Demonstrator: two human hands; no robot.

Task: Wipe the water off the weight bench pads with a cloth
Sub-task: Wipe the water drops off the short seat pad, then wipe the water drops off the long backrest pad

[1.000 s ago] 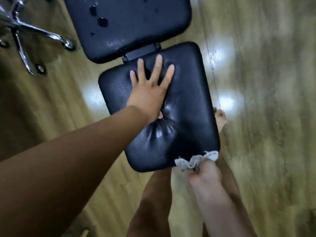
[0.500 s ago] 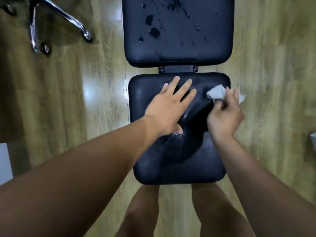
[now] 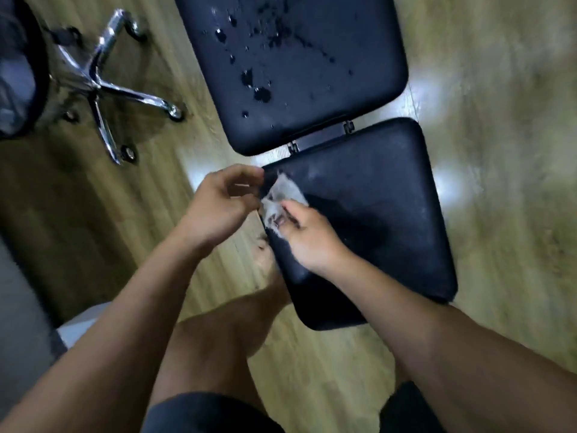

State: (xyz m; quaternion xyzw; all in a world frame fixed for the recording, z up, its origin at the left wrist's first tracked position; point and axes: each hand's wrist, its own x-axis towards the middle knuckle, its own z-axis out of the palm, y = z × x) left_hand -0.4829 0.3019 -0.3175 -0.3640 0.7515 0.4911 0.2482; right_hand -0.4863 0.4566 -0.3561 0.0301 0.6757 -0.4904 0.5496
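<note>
The black seat pad [image 3: 384, 214] of the bench lies in mid-view and looks mostly dry. Beyond it, the black back pad [image 3: 312, 89] carries several water drops and small puddles. A small crumpled white cloth [image 3: 284, 193] sits over the seat pad's far left corner. My right hand [image 3: 312, 242] grips the cloth's near side from above the pad. Just off the pad's left edge, my left hand [image 3: 218, 207] has curled fingers, and its thumb and fingertips meet the cloth's left edge; motion blur hides the exact contact.
A chrome five-star chair base [image 3: 103, 85] with castors stands on the wooden floor [image 3: 499, 182] at the upper left. My bare leg and foot [image 3: 265, 260] are beside the seat pad's left edge. A pale grey object [image 3: 75, 326] shows at the lower left.
My left hand lifted off the seat pad and moved to its left edge. My right hand brought the cloth from the pad's right side to the far left corner.
</note>
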